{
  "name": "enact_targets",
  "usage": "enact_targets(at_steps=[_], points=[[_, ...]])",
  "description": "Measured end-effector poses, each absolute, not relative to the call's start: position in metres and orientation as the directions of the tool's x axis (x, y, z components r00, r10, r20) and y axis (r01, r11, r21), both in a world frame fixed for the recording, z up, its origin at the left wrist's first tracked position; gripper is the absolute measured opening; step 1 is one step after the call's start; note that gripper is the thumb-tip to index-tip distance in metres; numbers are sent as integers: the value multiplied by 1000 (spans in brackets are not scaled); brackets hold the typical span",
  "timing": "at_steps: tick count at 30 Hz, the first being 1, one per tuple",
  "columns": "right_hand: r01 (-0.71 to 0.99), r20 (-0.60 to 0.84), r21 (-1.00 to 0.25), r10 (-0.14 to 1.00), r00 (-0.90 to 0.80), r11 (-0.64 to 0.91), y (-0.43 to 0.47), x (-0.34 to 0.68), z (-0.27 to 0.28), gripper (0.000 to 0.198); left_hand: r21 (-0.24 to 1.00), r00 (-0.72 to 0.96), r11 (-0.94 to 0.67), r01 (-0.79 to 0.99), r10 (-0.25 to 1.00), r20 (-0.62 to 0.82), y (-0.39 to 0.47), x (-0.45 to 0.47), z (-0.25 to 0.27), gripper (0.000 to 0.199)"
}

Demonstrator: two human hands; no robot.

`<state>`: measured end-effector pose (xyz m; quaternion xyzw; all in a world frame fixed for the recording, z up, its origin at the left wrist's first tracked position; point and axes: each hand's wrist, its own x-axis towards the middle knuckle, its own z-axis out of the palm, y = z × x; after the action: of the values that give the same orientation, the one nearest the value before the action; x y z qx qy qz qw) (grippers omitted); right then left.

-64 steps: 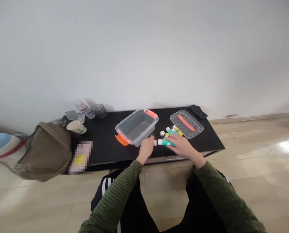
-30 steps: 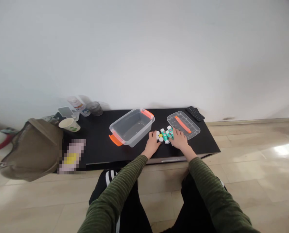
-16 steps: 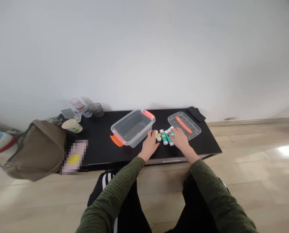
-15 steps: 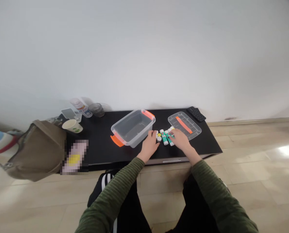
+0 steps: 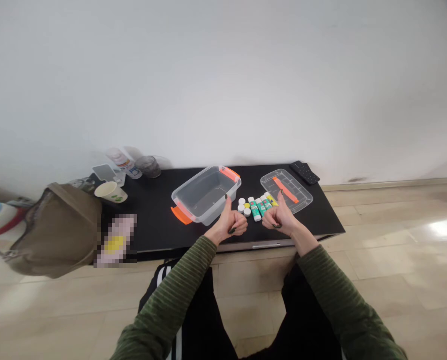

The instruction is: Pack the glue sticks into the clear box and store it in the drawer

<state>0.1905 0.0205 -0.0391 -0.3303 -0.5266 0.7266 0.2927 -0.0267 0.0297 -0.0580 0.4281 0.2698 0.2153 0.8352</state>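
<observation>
My left hand [image 5: 231, 222] is a fist with the thumb raised, in front of the right side of a clear plastic box [image 5: 185, 186] with orange latches. My right hand [image 5: 281, 218] makes the same thumbs-up shape near the clear lid [image 5: 304, 202], which has an orange handle [image 5: 287, 190]. Neither set of curled fingers holds anything. Between the hands lie several green-and-white glue sticks [image 5: 255, 209] side by side, a yellow one [image 5: 271, 199] at their right end. Left of them sit several small round pots [image 5: 247, 212] with white or yellow tops.
On the black cabinet top [image 5: 151, 215], a paper cup [image 5: 111, 193], a spray can [image 5: 123, 162] and a dark glass [image 5: 148, 167] stand at left. A brown bag [image 5: 58, 235] hangs over the left end. A black remote [image 5: 305, 172] lies at the back right, by the wall.
Both hands have let go of the small pots and glue sticks and drawn slightly back. Their fingers are now curled with thumbs up. The pots and sticks lie in full view.
</observation>
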Motion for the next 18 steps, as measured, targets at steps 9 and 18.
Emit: enact_targets(at_steps=[9,18], points=[[512,-271,-838,958,-91,-188,35,204,-57,61,890,214,118,440,949,-231,35,-18,-72,80],[962,-206,-245,976,72,-122,41,198,-72,23,335,316,-309,890,948,36,32,-7,-103,37]])
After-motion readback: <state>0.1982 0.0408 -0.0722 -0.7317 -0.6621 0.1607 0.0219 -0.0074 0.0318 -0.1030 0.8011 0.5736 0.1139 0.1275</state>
